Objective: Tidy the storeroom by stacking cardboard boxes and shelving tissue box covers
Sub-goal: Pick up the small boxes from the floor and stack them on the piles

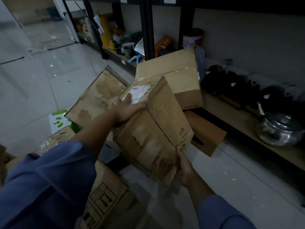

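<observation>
Dim storeroom, tiled floor [41,71]. Tilted box [153,129] held just beside the shelf [283,154]: left hand [130,109] grips its far end, right hand [184,167] its near corner. Level it before stacking; support the underside throughout.

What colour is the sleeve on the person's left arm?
Blue. The sleeve shows best in the head view, at the lower left.

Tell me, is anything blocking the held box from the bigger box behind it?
Nothing visible does. The left hand and right hand hold the cardboard box near the bigger box, whose visible top is bare.
</observation>
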